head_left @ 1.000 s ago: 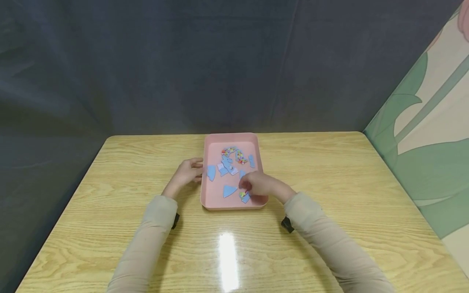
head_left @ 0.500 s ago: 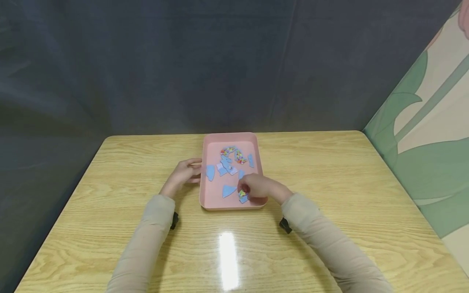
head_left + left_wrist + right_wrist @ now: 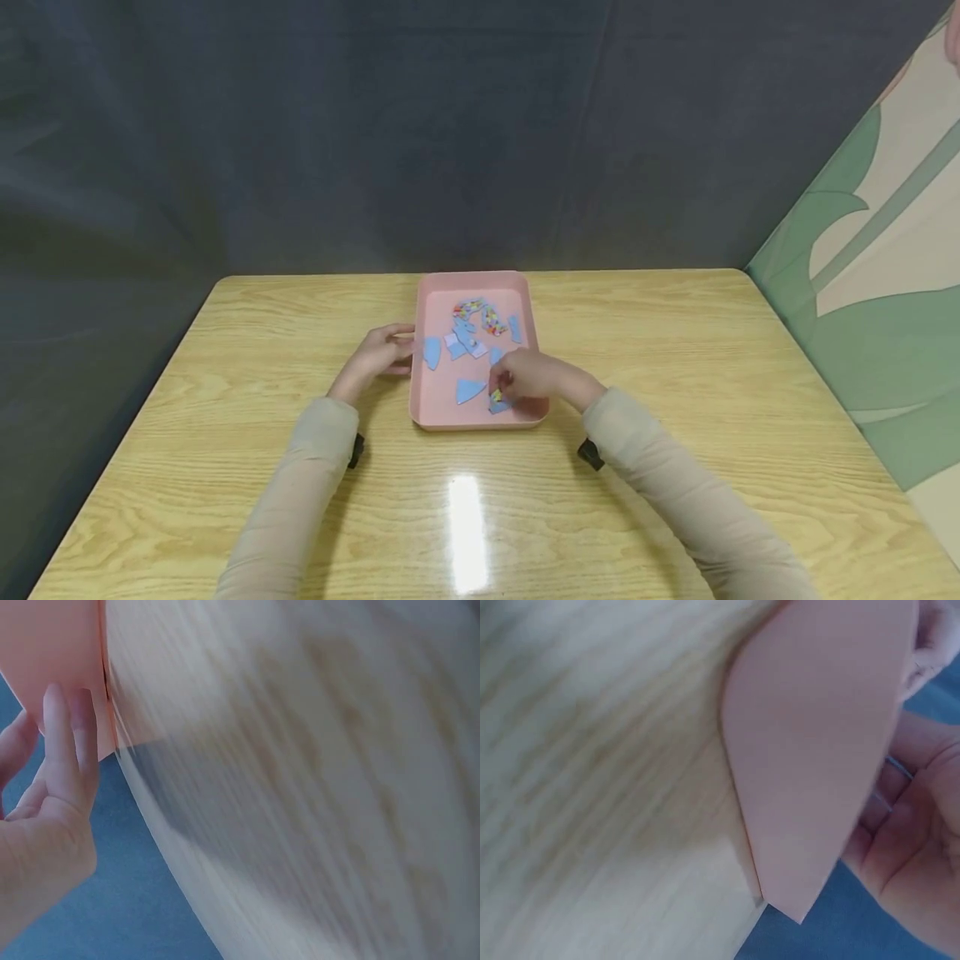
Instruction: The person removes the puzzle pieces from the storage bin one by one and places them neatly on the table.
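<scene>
A pink tray (image 3: pixel 438 398) holds several flat light-blue pieces, some with multicoloured patches. My right hand (image 3: pixel 534 375) reaches over its near right part, thumb and fingers curled down on a blue piece with yellow patches (image 3: pixel 498 407); the hand covers part of that piece. A blue wedge-shaped piece (image 3: pixel 470 391) lies just to its left. In the right wrist view the tray's wall hides the fingertips. My left hand (image 3: pixel 372 354) is at the tray's left side, its extended fingers against the outer wall, as the left wrist view also shows.
Farther back in the tray lie a colourful curved piece (image 3: pixel 492 320), a narrow blue piece (image 3: pixel 513 329) and a rounded blue piece (image 3: pixel 432 352) by the left wall. The tray stands on a wooden table (image 3: pixel 645 350). A dark curtain (image 3: pixel 480 142) hangs behind it.
The piece under my right hand has shifted slightly left and turned a little, and the fingers cover more of it. My left hand stays at the tray's side.
</scene>
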A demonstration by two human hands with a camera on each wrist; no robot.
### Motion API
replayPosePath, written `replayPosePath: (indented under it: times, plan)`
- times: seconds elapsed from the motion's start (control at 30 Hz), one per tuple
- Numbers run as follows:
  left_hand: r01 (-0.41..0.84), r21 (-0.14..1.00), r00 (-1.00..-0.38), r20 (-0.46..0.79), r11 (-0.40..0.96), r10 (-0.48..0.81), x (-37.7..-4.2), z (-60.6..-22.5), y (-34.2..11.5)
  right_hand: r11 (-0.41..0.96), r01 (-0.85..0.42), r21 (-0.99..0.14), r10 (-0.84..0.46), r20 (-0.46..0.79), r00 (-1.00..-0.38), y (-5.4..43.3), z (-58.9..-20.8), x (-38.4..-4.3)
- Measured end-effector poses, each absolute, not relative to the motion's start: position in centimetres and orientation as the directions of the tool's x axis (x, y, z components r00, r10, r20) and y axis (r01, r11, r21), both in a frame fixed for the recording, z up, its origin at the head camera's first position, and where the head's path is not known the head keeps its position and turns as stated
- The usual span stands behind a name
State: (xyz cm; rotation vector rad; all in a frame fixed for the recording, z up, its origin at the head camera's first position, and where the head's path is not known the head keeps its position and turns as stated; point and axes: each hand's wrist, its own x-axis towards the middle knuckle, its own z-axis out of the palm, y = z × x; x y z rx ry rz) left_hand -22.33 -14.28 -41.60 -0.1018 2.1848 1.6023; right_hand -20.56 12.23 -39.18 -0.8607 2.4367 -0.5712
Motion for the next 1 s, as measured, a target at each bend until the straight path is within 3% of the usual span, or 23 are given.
replayPosePath:
  times: [0.13,0.23,0.33,0.43,0.67,1.0]
  plan:
    - [-0.309,0.892,-0.907,-0.381,0.330,0.179,-22.2,-41.5,-14.3,0.640,-0.460,-0.616,-0.683,-0.182,-0.707,12.9,-38.4,-21.3]
    - [-0.309,0.892,-0.908,-0.379,0.330,0.176,-22.1,-41.3,-14.3,0.622,-0.393,-0.678,-0.605,-0.096,-0.791,13.6,-37.9,-22.0]
    - [-0.305,0.893,-0.909,-0.377,0.331,0.180,-22.2,-41.3,-14.2,0.591,-0.208,-0.779,-0.450,-0.104,-0.887,14.5,-37.7,-22.8]
    - [-0.305,0.891,-0.907,-0.379,0.335,0.182,-22.4,-41.5,-14.2,0.493,-0.010,-0.870,-0.304,-0.161,-0.939,15.6,-37.9,-23.4]
    - [-0.311,0.886,-0.907,-0.385,0.343,0.171,-22.3,-41.6,-14.1,0.203,0.184,-0.962,-0.172,-0.220,-0.960,17.8,-39.1,-24.2]
    - [-0.317,0.887,-0.903,-0.391,0.334,0.180,-22.3,-41.8,-13.7,-0.009,0.272,-0.962,-0.034,-0.272,-0.962,20.2,-40.4,-24.4]
